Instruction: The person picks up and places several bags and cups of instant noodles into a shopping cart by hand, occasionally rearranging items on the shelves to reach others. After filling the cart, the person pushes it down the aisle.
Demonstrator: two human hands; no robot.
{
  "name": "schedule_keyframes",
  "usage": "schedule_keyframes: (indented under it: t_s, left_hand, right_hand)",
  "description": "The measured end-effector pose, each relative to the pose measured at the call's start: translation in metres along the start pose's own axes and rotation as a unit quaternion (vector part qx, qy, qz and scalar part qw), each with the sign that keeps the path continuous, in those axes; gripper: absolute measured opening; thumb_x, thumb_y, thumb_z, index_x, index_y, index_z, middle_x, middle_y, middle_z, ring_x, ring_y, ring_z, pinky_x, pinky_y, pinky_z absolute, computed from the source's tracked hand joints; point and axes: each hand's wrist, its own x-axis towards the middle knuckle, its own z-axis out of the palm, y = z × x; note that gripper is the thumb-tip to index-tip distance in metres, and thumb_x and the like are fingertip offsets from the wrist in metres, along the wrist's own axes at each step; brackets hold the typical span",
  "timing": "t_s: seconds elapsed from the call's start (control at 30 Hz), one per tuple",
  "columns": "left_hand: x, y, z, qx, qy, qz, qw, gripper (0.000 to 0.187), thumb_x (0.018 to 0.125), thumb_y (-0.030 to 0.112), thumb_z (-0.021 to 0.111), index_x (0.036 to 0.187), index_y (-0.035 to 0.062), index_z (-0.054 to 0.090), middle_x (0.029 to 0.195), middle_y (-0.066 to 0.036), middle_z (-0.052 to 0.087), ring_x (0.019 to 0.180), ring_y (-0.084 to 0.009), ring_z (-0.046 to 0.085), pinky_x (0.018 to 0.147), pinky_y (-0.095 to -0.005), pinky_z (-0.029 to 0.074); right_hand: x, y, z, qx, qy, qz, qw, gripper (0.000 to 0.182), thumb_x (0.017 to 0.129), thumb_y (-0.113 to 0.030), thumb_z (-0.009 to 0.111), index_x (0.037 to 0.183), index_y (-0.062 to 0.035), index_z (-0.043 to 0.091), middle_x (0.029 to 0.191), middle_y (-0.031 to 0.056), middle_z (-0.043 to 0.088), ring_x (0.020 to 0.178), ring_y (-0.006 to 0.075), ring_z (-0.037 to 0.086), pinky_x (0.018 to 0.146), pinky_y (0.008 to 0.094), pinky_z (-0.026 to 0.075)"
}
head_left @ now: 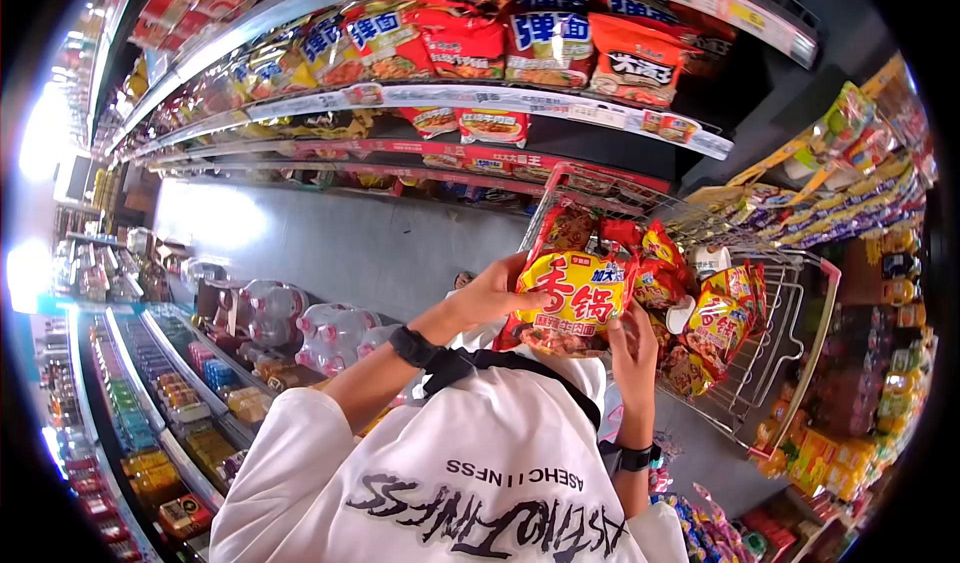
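Note:
A red and yellow packet of instant noodles [575, 303] is held up in front of my chest, its printed front facing me. My left hand [497, 291] grips its left edge, thumb across the front. On its lower right edge my right hand [634, 348] is closed, with the thumb on the front. The fingers behind the packet are hidden. Just beyond and to the right stands a wire shopping cart [790, 308] with several similar noodle packets [722, 325] in it. The held packet partly covers the cart's near left side.
Shelves [430, 96] stocked with bagged noodles run along the far side. Wrapped packs of large bottles [335, 335] stand on the floor [330, 233] to the left, near shelves of drinks [185, 403]. Snack bags and bottles [900, 363] fill racks at the right.

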Motion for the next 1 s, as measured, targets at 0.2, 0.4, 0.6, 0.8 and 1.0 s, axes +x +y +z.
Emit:
schedule_keyframes:
  t_s: [0.2,0.4,0.6,0.8,1.0]
  left_hand:
    - [-0.028,-0.012,-0.031,-0.024,0.065,0.029,0.997,0.054,0.08,0.005,0.071,0.127,-0.0027,0.046,0.113,-0.004,0.06,0.103,-0.0108,0.055,0.093,-0.0266,0.043]
    - [-0.057,-0.023,-0.039,-0.05,0.123,0.03,0.991,0.05,0.081,0.004,0.068,0.126,-0.0019,0.047,0.113,-0.003,0.06,0.102,-0.0104,0.055,0.092,-0.0258,0.043]
    - [-0.076,-0.024,-0.044,-0.058,0.163,0.054,0.983,0.047,0.081,0.004,0.067,0.125,-0.0011,0.049,0.111,-0.002,0.06,0.101,-0.0093,0.055,0.093,-0.0255,0.042]
    - [-0.069,-0.027,-0.055,-0.038,0.147,0.04,0.988,0.052,0.08,0.001,0.069,0.127,-0.0014,0.047,0.114,-0.004,0.06,0.103,-0.0102,0.055,0.094,-0.0265,0.042]
    - [-0.048,-0.018,-0.048,-0.011,0.101,0.044,0.994,0.056,0.08,0.004,0.069,0.13,-0.0019,0.045,0.116,-0.004,0.059,0.105,-0.0098,0.054,0.094,-0.0259,0.042]
  right_hand:
    - [0.039,0.118,-0.01,-0.101,-0.017,-0.028,0.994,0.035,0.094,-0.025,0.051,0.109,0.0057,0.057,0.101,0.0118,0.064,0.094,0.0163,0.06,0.082,0.0301,0.048]
    - [0.034,0.196,-0.038,-0.403,-0.175,-0.014,0.898,0.026,0.086,-0.027,0.056,0.093,-0.0026,0.062,0.091,0.0215,0.063,0.084,0.0388,0.06,0.072,0.0452,0.047]
    - [0.044,0.196,-0.032,-0.417,-0.251,-0.022,0.873,0.033,0.089,-0.034,0.05,0.08,-0.0038,0.061,0.08,0.0216,0.061,0.08,0.0413,0.058,0.067,0.048,0.045]
    - [0.058,0.173,-0.026,-0.408,-0.331,0.068,0.848,0.049,0.087,-0.05,0.052,0.083,-0.0029,0.065,0.075,0.0206,0.06,0.069,0.0338,0.059,0.062,0.0399,0.045]
    - [0.055,0.218,-0.042,-0.3,-0.384,-0.115,0.865,0.021,0.084,-0.022,0.06,0.079,-0.0021,0.059,0.074,0.0222,0.058,0.071,0.0387,0.058,0.06,0.0408,0.044]
